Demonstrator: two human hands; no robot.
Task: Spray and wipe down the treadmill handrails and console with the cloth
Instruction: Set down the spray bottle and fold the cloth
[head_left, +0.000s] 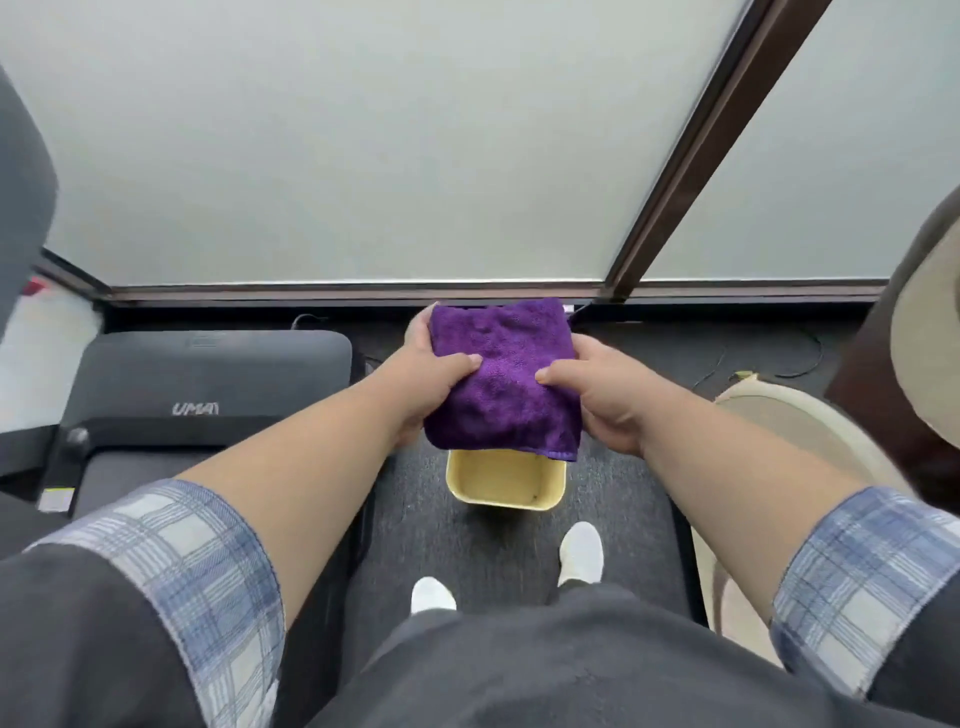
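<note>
A deep purple cloth (504, 379), a pale yellow tub (506, 480) below it, blue-and-white plaid cuffs (202, 582), white shoes (582, 553), a dark grey speckled floor (415, 499)

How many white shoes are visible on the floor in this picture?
2. One white shoe is at bottom centre, partly hidden by the dark clothing; the other white shoe is ahead to its right, just below the yellow plastic tub.

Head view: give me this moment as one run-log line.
stage: cloth prep | left hand: grips purple cloth | right hand: grips cloth | cloth: folded, above yellow bin | spray bottle: not in view | treadmill: left, untouched
</note>
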